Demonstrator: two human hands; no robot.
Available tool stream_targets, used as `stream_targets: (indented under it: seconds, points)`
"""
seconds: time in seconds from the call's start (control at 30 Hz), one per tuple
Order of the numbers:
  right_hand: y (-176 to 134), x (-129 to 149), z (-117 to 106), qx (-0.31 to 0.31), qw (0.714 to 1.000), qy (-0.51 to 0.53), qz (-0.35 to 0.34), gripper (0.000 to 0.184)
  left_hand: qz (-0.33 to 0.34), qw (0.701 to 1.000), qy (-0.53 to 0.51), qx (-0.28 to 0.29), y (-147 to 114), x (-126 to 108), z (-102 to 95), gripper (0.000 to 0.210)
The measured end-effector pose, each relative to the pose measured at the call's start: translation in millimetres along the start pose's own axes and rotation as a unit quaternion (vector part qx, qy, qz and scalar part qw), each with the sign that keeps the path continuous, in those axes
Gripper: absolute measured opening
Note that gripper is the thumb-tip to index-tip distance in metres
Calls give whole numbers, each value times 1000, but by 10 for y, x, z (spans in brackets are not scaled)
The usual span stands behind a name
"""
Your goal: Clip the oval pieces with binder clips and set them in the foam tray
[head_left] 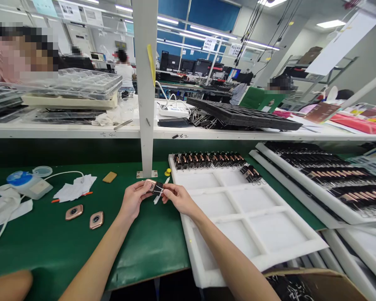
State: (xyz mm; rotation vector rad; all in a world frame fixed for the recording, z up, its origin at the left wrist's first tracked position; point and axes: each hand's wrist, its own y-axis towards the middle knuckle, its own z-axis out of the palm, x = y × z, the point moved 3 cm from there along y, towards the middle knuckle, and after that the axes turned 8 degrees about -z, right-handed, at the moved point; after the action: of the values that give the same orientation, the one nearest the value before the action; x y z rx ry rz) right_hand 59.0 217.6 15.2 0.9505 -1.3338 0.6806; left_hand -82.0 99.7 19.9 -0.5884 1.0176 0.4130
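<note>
1. Grip: left hand (134,200) has thumb and fingers pinched on a rose-gold case (148,185); right hand (179,199) has its fingertips closed on the wire handles of a black binder clip (157,188) at the case's edge. Both are raised above the green mat (150,251), left of the white foam tray (199,267).
2. Risk, in judgement: a handle slipping from the fingertips could let the clip snap, marking the case or pinching a finger.
3. Risk: a loose left pinch could let the case twist or drop.
4. Uncertain: whether the white stick (157,200) by the right hand is held; if loose, it could foul the clip.
5. Surface: two loose cases (96,220) lie left on the mat; clipped units (207,159) line the tray's far end.
6. Room: a shelf (65,131) crosses ahead; beyond, a person in white (124,75) stands near equipment benches.
</note>
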Motion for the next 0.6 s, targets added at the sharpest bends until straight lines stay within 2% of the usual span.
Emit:
stream_targets:
  seconds: [0.37, 0.5, 0.57, 0.6]
  points:
    - [42, 48, 34, -4, 999, -35, 0, 44, 6, 1000, 11, -18, 28, -35, -2, 46]
    - [-28, 283, 24, -2, 992, -127, 6, 44, 4, 999, 12, -30, 81, -7, -32, 44]
    - [-216, 527, -97, -51, 975, -208, -57, 48, 2, 1000, 4, -26, 149, 10, -49, 41]
    - [-383, 667, -199, -109, 958, -245, -103, 48, -1, 1000, 1, -23, 185, 10, -57, 41]
